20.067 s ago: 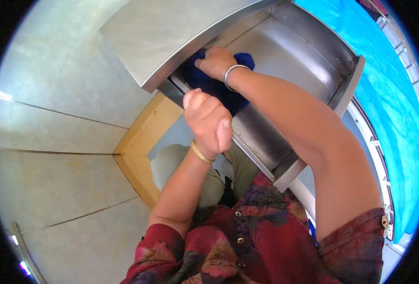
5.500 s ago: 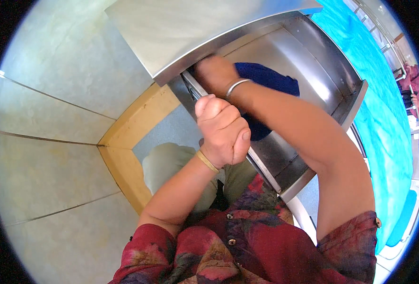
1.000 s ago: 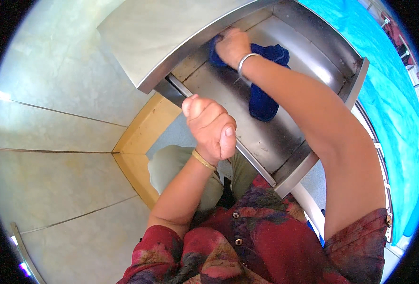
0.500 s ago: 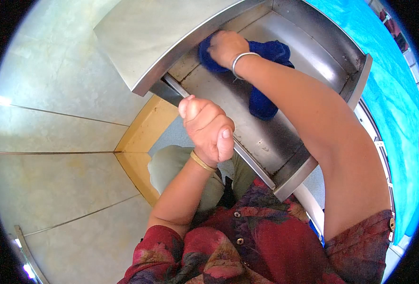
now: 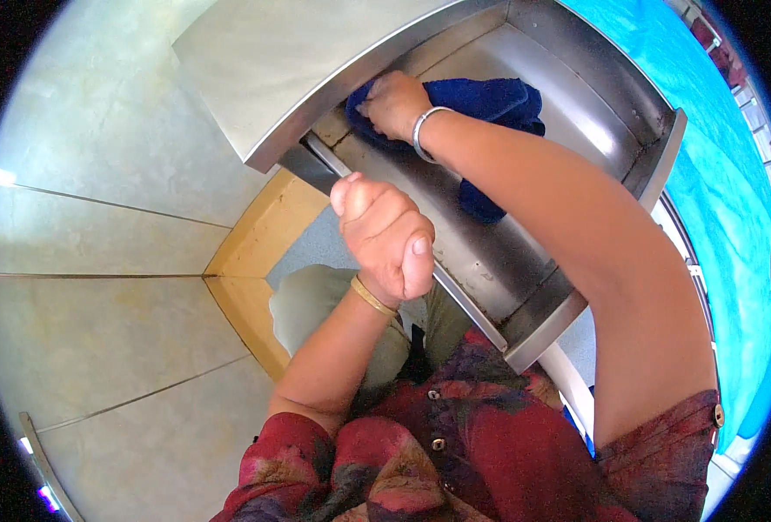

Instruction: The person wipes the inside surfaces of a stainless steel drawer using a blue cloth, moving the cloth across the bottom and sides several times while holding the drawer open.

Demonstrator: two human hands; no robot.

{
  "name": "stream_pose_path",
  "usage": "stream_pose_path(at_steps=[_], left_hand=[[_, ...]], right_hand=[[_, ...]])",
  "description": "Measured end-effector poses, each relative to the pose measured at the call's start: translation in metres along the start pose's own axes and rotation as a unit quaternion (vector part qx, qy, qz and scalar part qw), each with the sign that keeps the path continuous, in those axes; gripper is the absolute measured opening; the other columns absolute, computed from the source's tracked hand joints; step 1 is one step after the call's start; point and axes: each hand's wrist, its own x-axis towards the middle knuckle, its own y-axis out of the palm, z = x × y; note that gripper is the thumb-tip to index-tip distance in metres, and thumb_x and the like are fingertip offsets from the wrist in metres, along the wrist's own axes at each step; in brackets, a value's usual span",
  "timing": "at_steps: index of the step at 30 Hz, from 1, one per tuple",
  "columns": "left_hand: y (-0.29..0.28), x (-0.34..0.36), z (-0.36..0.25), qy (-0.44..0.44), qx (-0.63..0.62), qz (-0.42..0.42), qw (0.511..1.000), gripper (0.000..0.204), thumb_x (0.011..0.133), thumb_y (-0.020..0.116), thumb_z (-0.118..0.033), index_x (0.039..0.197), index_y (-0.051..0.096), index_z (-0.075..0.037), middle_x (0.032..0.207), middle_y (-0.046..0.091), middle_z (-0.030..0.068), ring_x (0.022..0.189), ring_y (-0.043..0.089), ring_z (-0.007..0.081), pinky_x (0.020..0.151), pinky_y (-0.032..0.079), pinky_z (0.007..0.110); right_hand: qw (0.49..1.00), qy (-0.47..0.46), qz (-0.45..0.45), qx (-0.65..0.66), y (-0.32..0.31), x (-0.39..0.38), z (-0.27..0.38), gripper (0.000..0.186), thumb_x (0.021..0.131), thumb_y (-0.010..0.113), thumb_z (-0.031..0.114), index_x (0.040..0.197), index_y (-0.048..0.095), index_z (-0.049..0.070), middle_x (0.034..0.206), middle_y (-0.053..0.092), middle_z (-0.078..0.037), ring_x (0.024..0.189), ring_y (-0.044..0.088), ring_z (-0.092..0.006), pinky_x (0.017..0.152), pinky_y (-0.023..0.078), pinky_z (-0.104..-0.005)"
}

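Observation:
A pulled-out metal drawer (image 5: 455, 257) with stained, worn inner walls lies in front of me. My left hand (image 5: 385, 228) is closed round the near side edge of this drawer, its thumb folded on top. Inside the drawer, my right hand (image 5: 396, 106) presses a dark blue cloth (image 5: 486, 97) into the back left corner, fingers curled on it. The cloth spreads rightward from that hand, and one end hangs down behind my forearm, which hides part of it. A thin bangle circles the right wrist.
A pale cabinet top (image 5: 272, 61) juts out above the drawer's left back. Bright blue sheeting (image 5: 725, 200) runs along the right. Marbled floor tiles (image 5: 98, 217) and a yellow border strip (image 5: 251, 252) lie to the left, with my knee (image 5: 303, 304) beside the strip.
My right hand has slid slightly left and down into the drawer's corner, dragging the blue cloth, which now stretches out flatter. My left hand has kept its hold on the drawer edge.

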Motion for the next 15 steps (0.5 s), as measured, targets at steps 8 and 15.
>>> stream_pose_path(at_steps=[8, 15], left_hand=[[0.0, 0.001, 0.002, 0.004, 0.005, 0.007, 1.0, 0.022, 0.067, 0.045, -0.027, 0.051, 0.044, -0.013, 0.059, 0.041, 0.0037, 0.063, 0.043, 0.0214, 0.078, 0.03, 0.04], [0.0, 0.005, -0.002, 0.029, 0.022, -0.009, 0.999, 0.03, 0.076, 0.039, -0.025, 0.05, 0.042, -0.011, 0.058, 0.044, 0.0054, 0.064, 0.045, 0.0232, 0.078, 0.031, 0.041]], right_hand=[[0.971, -0.165, -0.1, -0.143, 0.02, 0.011, -0.015, 0.014, 0.078, 0.058, 0.013, 0.072, 0.064, 0.001, 0.062, 0.06, -0.011, 0.054, 0.059, -0.0213, 0.046, 0.049, -0.0327], [0.99, -0.129, -0.055, -0.017, 0.008, 0.002, -0.002, 0.016, 0.078, 0.058, 0.014, 0.084, 0.064, 0.001, 0.064, 0.06, -0.012, 0.057, 0.059, -0.0183, 0.045, 0.048, -0.0291]])
